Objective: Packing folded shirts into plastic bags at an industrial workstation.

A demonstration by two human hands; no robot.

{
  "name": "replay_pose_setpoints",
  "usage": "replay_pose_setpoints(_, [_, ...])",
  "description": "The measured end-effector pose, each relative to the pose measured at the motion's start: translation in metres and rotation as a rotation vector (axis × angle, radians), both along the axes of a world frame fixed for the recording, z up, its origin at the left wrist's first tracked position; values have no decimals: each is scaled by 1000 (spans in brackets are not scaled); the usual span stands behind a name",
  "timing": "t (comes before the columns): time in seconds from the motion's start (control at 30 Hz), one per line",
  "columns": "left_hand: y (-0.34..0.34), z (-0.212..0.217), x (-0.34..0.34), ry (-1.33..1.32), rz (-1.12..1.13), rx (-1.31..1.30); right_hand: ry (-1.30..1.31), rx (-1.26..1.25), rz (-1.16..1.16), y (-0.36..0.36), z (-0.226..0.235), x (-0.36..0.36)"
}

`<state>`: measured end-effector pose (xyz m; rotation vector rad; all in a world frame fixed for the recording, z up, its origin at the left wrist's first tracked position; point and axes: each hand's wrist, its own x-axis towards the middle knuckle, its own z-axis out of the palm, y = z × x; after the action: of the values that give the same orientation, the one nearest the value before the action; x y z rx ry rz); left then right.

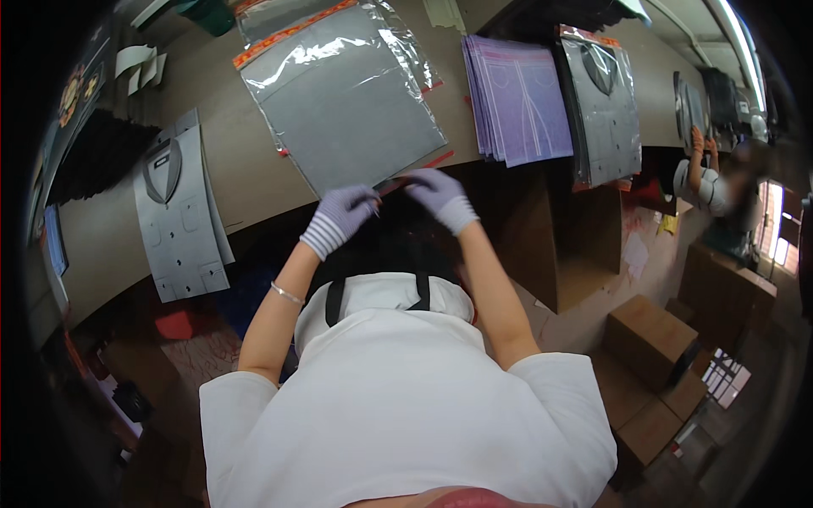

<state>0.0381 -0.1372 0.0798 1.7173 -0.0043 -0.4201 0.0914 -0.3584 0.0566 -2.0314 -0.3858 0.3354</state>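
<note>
A clear plastic bag (364, 102) with a flat grey sheet inside lies on the table, its near edge toward me. At that edge is my left hand (343, 213) in a light purple glove with a striped cuff. Its fingers are curled together, and what they hold is too small to make out. My right hand (442, 196), gloved the same way, pinches near the red-edged strip (438, 161) along the bag's near side. Both hands are close together, just past the table's front edge, fingertips slightly blurred.
More clear bags lie behind. Purple sheets printed like trousers (521, 97) and bagged grey shirt-shaped pieces (603, 110) lie right; another grey shirt-shaped stack (179, 212) and a black pile (93, 157) lie left. Cardboard boxes (652, 339) stand lower right. A co-worker (707, 182) works far right.
</note>
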Motion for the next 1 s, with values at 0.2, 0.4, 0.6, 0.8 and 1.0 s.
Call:
replay_pose_setpoints(0.2, [-33,-41,58,-127,-116,644,877,106,-1030,-196,-36,57])
replay_pose_setpoints(0.4, [-36,-77,73,-217,-418,911,919,275,-954,-212,-48,68])
replay_pose_setpoints(0.6, [-11,-67,73,-342,-370,817,320,-58,-824,-199,19,-42])
replay_pose_setpoints(0.8, [-1,-92,98,-325,-297,572,144,80,-956,-132,66,-116])
replay_pose_setpoints(1.0, [-23,-26,120,-260,272,188,157,-233,-645,-56,68,-147])
